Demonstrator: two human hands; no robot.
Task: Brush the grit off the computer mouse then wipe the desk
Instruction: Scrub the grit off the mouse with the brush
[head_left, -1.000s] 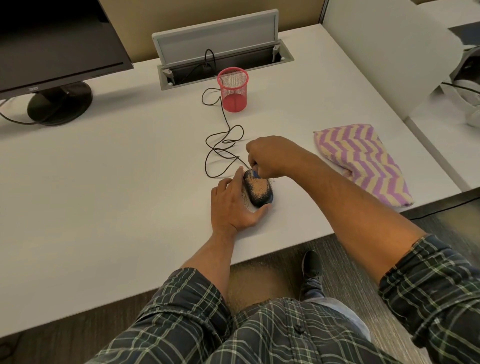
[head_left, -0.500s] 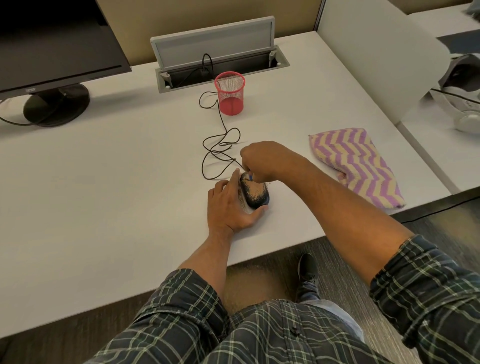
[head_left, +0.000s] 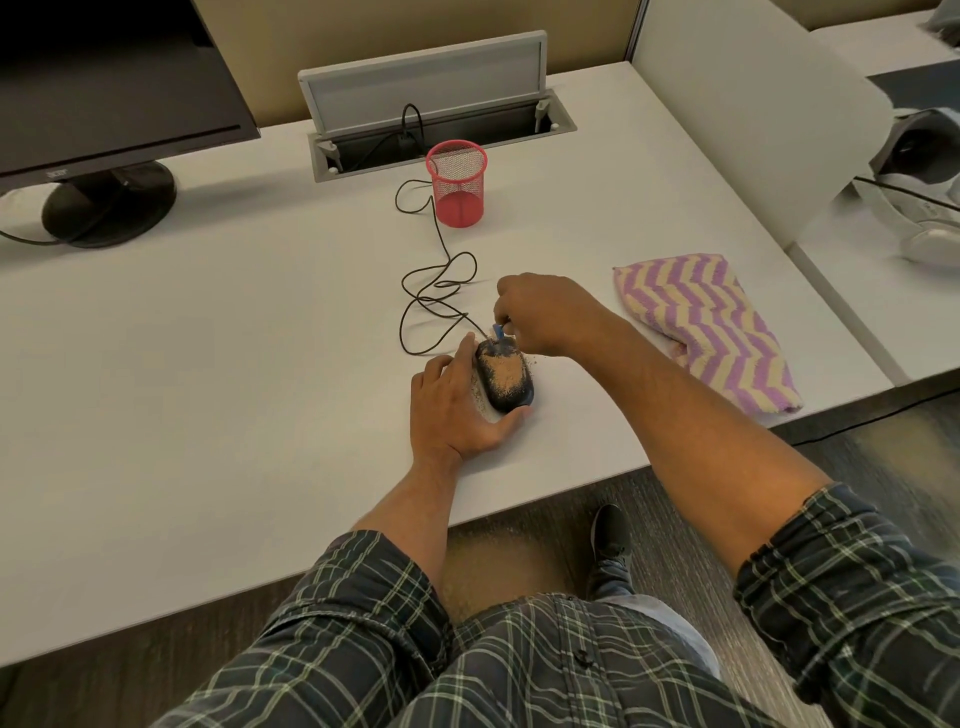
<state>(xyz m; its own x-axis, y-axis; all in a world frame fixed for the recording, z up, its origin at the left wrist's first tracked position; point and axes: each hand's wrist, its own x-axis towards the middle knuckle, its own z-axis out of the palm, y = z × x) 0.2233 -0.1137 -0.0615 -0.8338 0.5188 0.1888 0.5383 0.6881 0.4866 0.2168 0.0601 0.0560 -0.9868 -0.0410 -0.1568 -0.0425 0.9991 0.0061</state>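
A: Tan grit covers the top of the black corded computer mouse (head_left: 505, 378), near the front edge of the white laminate desk (head_left: 234, 389). Left hand (head_left: 457, 410) cups its side, thumb at the rear. Right hand (head_left: 545, 317) pinches a small blue-handled brush (head_left: 500, 332) at the mouse's front end.

B: Risks?

A: Grit already lies beside the mouse; hard strokes could fling more off the edge. The looped black cable (head_left: 431, 306) could snag the brush. The purple-and-cream zigzag towel (head_left: 711, 327) lies to the right, unused; stray grains may land on it.
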